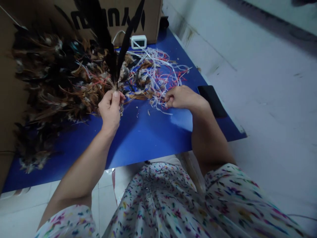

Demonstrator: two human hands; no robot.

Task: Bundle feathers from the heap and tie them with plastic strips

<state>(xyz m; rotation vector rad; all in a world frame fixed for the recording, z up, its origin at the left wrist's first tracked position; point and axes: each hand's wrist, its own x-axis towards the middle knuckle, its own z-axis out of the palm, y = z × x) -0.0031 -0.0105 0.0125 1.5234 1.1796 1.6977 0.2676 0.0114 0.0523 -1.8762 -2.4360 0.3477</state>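
My left hand [110,107] pinches a bunch of long dark feathers [109,49] by the quill ends, thumb on top. The feathers stand up from the fist and fan toward the box. Over at the right, my right hand [182,97] has its fingers curled at the edge of a tangle of white and red strings [158,74]. Whether a string is between those fingertips cannot be made out. A big heap of brown and black feathers [61,76] lies to the left of my left hand, and small loose feathers [142,79] are mixed in beside the strings.
A cardboard box [148,19] with black lettering stands behind the heap. Before it sits a small white device with a screen [138,42]. A black phone [212,100] lies at the right of the blue table [148,138], near the white wall [272,99].
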